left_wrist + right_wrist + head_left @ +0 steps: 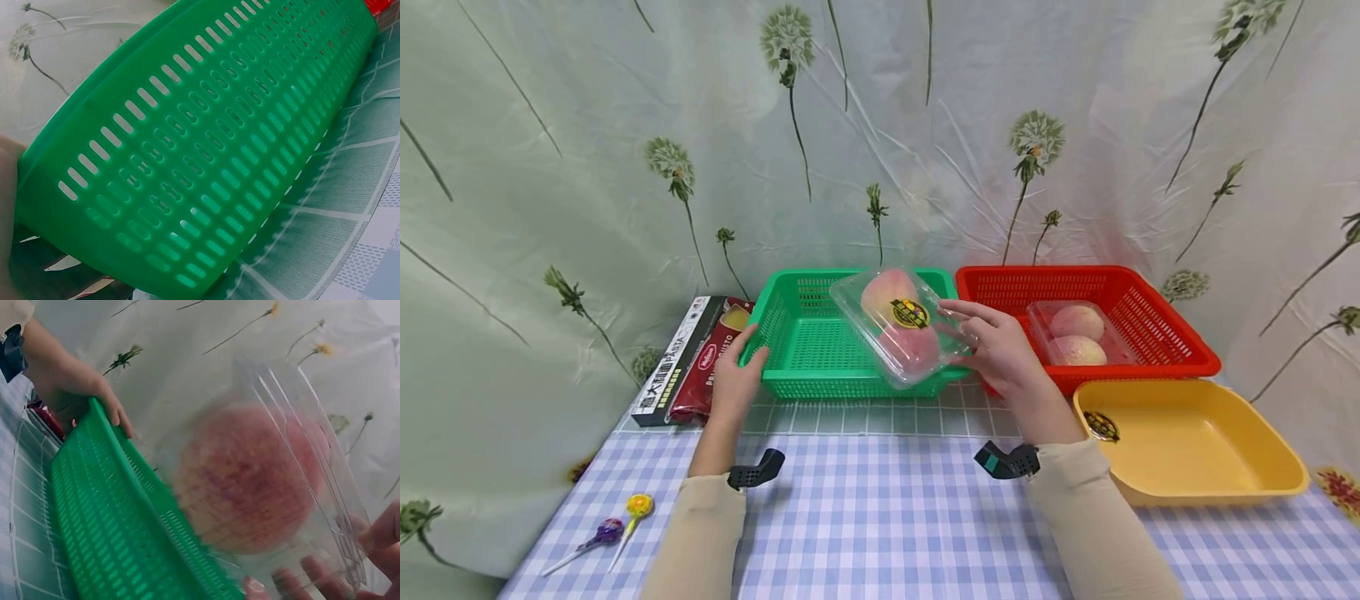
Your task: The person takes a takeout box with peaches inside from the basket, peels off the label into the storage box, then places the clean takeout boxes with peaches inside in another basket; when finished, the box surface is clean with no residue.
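My right hand (1000, 346) grips the edge of a clear plastic box of peaches (910, 347) with a dark round label, tilted above the right part of a green basket (820, 385). In the right wrist view, one peach (247, 481) shows large through the plastic, and my right fingers lie along the box's edge. The left hand (735, 375) holds the green basket's left rim, its thumb over the edge; in the left wrist view that hand is mostly cut off. The basket's visible inside shows only its slotted green floor.
Right of the green basket stands a red basket (1172, 333) with another box of peaches (1078, 333). A yellow tray (1195, 442) sits in front of it. At left lie a pasta box (670, 358), a red pasta bag (703, 375) and two lollipops (638, 506) (609, 531).
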The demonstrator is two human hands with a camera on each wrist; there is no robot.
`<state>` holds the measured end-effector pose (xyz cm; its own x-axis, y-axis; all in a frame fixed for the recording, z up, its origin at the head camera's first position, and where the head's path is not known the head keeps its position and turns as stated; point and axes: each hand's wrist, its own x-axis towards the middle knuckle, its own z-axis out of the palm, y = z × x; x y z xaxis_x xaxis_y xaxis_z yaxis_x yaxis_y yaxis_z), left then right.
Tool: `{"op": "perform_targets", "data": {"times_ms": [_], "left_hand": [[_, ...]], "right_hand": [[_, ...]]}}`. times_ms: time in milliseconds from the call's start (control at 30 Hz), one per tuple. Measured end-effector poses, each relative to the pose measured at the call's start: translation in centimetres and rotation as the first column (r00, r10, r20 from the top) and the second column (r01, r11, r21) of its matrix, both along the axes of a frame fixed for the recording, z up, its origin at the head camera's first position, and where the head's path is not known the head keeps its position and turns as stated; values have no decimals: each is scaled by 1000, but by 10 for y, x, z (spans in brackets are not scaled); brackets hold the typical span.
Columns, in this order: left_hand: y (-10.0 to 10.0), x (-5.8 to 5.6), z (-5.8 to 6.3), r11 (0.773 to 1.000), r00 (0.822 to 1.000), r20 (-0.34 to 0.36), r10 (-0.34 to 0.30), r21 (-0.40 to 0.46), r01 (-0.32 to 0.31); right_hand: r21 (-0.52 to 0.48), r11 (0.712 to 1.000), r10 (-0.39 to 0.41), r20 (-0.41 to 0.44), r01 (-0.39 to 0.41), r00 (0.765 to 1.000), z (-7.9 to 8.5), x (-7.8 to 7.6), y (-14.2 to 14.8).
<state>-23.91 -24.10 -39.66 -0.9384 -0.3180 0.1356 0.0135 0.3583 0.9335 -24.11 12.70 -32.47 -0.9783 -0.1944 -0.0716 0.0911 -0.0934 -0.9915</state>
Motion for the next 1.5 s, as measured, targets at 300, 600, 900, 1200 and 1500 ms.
{"op": "perform_targets", "data": {"times_ms": [300, 600, 900, 1200, 1500], "left_hand": [[-1, 1, 0, 1000, 1000, 4, 13, 17, -13], [-3, 2, 1, 1000, 1000, 16, 22, -5, -22], [1, 4, 4, 989, 998, -37, 60, -130, -64], [14, 9, 20, 961, 961, -253, 109, -220, -167], [42, 23, 44, 983, 914, -403, -50, -181, -26]], "right_hand": [[119, 982, 164, -130, -149, 978, -6, 24, 20], [238, 918, 374, -251, -318, 893, -20, 29, 34], [308, 841, 524, -264, -444, 810, -32, 28, 38], [392, 799, 567, -239, -456, 788, -45, 21, 45], [456, 798, 530, -221, -394, 819, -59, 16, 53]]}}
